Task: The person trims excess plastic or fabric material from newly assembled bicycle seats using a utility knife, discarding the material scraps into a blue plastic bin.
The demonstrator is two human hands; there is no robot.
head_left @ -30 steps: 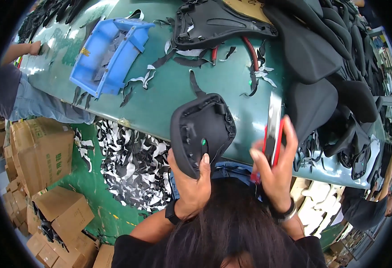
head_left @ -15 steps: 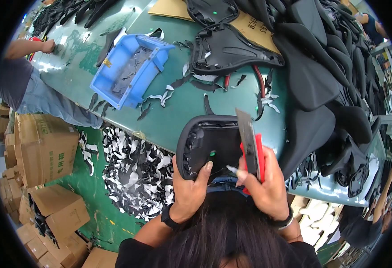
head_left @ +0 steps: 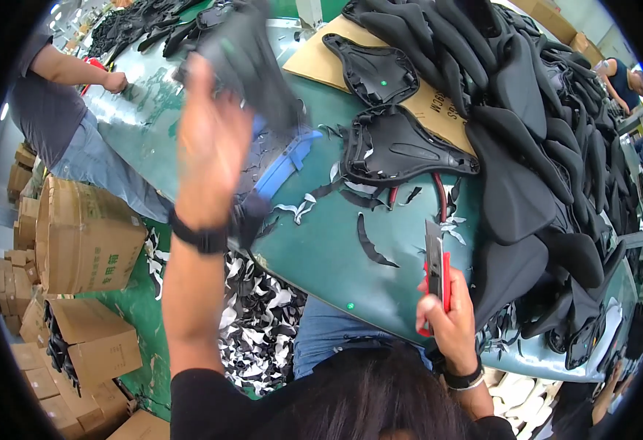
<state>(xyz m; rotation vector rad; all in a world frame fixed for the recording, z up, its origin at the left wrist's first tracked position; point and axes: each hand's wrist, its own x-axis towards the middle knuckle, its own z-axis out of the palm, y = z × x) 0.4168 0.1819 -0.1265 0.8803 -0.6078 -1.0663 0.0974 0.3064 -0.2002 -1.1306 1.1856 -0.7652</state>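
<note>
My left hand (head_left: 205, 139) is raised high over the green table (head_left: 321, 249), gripping a black moulded saddle cover (head_left: 251, 62) that is blurred by motion. At the table's near edge my right hand (head_left: 447, 317) is closed on a red-handled utility knife (head_left: 434, 265) with its blade pointing up. Another black saddle cover (head_left: 395, 150) lies flat on the table beyond the knife. Black and white offcuts (head_left: 371, 246) are strewn around it.
A large heap of black saddle covers (head_left: 541, 139) fills the table's right side on cardboard (head_left: 321, 62). A blue plastic bin (head_left: 285, 165) shows behind my left arm. Another person (head_left: 64, 117) works at the left. Cardboard boxes (head_left: 79, 242) and scrap trimmings (head_left: 255, 315) lie on the floor.
My left hand has lifted the saddle cover off the table's near edge and swung it up and to the far left. The right hand stays near the edge with the knife.
</note>
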